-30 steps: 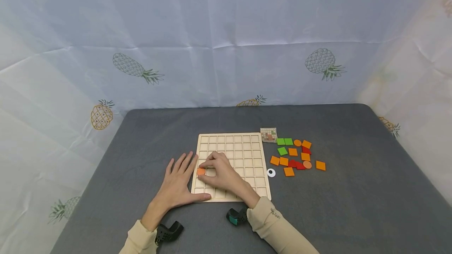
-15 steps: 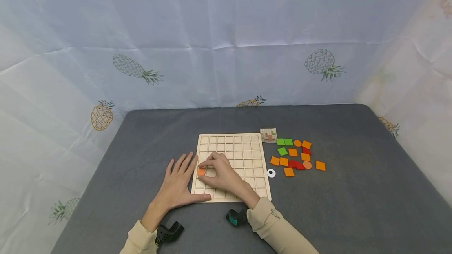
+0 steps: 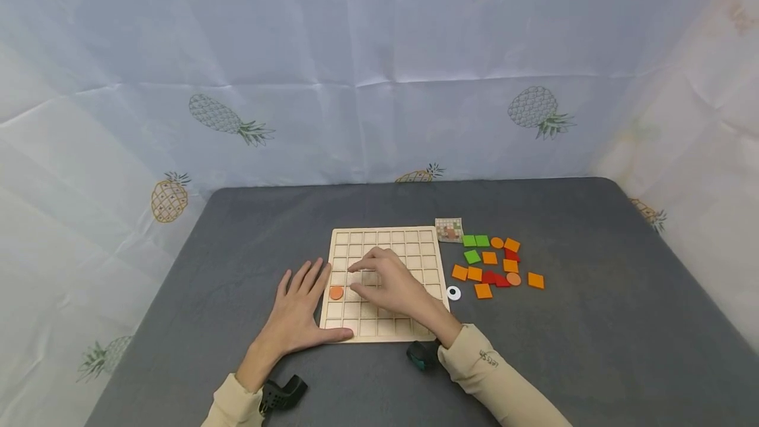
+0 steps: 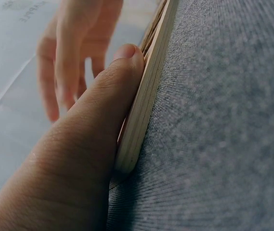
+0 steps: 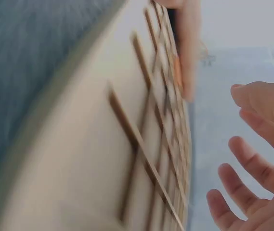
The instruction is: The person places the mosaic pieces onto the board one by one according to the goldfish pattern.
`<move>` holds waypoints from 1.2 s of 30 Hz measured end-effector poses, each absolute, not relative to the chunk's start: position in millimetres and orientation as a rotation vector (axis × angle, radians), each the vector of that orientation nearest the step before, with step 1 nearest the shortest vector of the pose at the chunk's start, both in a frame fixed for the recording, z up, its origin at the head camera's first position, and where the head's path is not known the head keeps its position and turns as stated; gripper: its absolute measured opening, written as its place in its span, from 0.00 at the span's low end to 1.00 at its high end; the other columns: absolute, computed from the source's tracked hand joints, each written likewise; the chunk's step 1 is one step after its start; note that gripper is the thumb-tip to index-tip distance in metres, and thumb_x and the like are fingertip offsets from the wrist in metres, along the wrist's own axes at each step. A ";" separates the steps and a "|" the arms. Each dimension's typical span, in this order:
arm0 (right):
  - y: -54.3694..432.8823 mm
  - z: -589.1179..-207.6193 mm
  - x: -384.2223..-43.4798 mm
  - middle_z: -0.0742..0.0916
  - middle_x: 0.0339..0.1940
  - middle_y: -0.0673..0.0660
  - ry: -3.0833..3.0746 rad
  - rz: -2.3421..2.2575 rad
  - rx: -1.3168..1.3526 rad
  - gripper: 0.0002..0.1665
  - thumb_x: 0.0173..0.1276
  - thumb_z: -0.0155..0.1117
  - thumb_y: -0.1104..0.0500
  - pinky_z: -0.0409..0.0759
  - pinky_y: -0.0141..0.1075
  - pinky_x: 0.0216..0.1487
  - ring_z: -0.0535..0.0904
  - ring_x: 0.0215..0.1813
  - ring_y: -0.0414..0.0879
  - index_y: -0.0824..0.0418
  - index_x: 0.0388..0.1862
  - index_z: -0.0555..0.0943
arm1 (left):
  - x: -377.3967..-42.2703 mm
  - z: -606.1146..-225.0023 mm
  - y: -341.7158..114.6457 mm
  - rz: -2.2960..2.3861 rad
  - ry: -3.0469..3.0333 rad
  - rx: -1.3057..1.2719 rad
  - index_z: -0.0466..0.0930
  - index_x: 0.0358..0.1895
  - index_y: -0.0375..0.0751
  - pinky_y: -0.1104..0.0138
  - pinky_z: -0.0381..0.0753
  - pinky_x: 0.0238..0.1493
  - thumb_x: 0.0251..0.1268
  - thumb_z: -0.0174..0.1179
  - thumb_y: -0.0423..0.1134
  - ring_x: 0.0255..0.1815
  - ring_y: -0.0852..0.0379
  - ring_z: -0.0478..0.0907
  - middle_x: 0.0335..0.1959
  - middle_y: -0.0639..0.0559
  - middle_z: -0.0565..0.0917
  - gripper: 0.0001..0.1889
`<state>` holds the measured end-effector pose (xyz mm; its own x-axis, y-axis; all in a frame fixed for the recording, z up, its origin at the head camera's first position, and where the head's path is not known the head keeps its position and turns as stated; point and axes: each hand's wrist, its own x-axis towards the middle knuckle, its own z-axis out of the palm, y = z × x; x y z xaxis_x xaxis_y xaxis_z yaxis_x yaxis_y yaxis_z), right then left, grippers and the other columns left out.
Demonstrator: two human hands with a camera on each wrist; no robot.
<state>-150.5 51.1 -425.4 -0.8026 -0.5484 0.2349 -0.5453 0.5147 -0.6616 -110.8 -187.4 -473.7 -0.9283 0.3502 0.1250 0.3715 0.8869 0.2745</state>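
Observation:
A pale wooden grid board (image 3: 418,261) lies on the dark table. An orange disc (image 3: 336,292) sits in a cell of its leftmost column, in the lower half. My left hand (image 3: 299,313) rests at the board's left side, fingers spread and straight, with the thumb along the near left corner. In the left wrist view that thumb lies against the board's edge (image 4: 144,106). Above the grid, right of the disc, is my right hand (image 3: 393,284), thumb and fingers parted. The right wrist view shows its fingers (image 5: 245,154) loosely bent with nothing between them.
Right of the board lie several orange square tiles (image 3: 483,291), green tiles (image 3: 471,256), red pieces (image 3: 502,281) and orange discs (image 3: 497,242). A white ring (image 3: 453,293) is beside the board's right edge. A small patterned card (image 3: 449,230) touches its far right corner.
My right hand has let go of the orange disc and moved right and up from it, leaving it in its cell. The left hand stays where it was.

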 end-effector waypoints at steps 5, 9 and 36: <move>78.1 -414.8 -148.5 0.86 0.46 0.58 2.778 -1.202 -0.972 0.15 0.70 0.71 0.55 0.78 0.44 0.53 0.79 0.52 0.51 0.58 0.53 0.89 | -110.0 -473.9 -188.3 -0.473 -2.989 -0.558 0.52 0.83 0.46 0.34 0.47 0.78 0.42 0.62 0.83 0.84 0.37 0.53 0.84 0.42 0.56 0.67; 101.1 -410.7 -145.4 0.87 0.46 0.58 2.824 -1.213 -0.960 0.15 0.69 0.72 0.56 0.78 0.42 0.49 0.80 0.50 0.53 0.58 0.52 0.89 | -109.7 -474.2 -189.2 -0.472 -2.989 -0.547 0.52 0.83 0.47 0.34 0.47 0.78 0.42 0.62 0.83 0.84 0.37 0.53 0.84 0.42 0.56 0.67; 234.5 -412.9 -118.6 0.79 0.19 0.45 3.078 -1.099 -0.490 0.19 0.63 0.76 0.62 0.71 0.30 0.20 0.70 0.19 0.31 0.64 0.53 0.87 | -108.7 -474.4 -189.0 -0.488 -2.975 -0.574 0.53 0.83 0.46 0.34 0.47 0.78 0.44 0.60 0.84 0.84 0.37 0.54 0.84 0.42 0.56 0.66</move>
